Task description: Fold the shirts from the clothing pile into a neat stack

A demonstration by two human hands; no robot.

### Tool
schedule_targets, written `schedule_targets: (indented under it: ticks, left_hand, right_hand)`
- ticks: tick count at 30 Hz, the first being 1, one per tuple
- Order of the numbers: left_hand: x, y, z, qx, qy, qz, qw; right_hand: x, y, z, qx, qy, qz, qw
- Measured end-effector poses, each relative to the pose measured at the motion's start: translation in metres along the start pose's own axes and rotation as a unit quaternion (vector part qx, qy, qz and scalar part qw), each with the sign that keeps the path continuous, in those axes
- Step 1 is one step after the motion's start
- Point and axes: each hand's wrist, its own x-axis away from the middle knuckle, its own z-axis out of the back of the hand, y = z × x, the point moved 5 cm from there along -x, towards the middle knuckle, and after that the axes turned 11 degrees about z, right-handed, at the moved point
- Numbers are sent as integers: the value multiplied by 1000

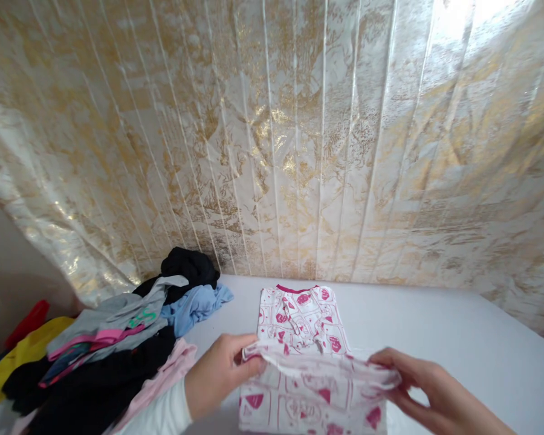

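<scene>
A white shirt [299, 323] with a dark pink print and a dark pink neckline lies on the white table, its neck end toward the wall. My left hand [226, 371] pinches the left end of a raised edge of this cloth. At the right end of the same edge, my right hand [424, 386] grips it between thumb and fingers. The lifted part stretches between both hands and looks slightly blurred. Below it, more of the printed fabric spreads down to the bottom of the view.
To the left lies a heap of clothes: a grey garment [118, 320], a light blue one [194, 305], black ones [190, 269], a pink one [167, 374] and a yellow one [27, 356]. Behind the white table [435, 320] hangs a shiny gold-patterned curtain [299, 151].
</scene>
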Motion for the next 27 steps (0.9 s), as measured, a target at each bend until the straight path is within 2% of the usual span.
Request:
schedule_targets:
  ticks: [2,4,8,12,15,18,22,27]
  left_hand:
    - [-40,-6,6,104,1,16,994]
    - [-84,-20,7,237,-25,65,969]
    - [-160,-48,2,317,-46,111,941]
    - [-208,-71,-14,381,-40,130,914]
    - [-224,-90,-27,403,-23,154,902]
    - [-228,-101,-34,422,-19,162,892]
    - [-225,-104,-30,440,-9,141,887]
    - [-225,-117,-23,392,72,145,906]
  right_hand:
    - [-36,29,2,-54,12,-45,997]
    - [-72,60,3,-77,50,-68,993]
    - [-128,122,-11,-79,85,-115,987]
    - [-160,169,-34,-56,93,-156,982]
    - [-166,193,-47,-7,107,-184,977]
    - [-163,204,-55,31,115,-193,974]
    - [-160,200,-57,52,122,-174,976]
    - [-165,191,-60,52,123,-164,977]
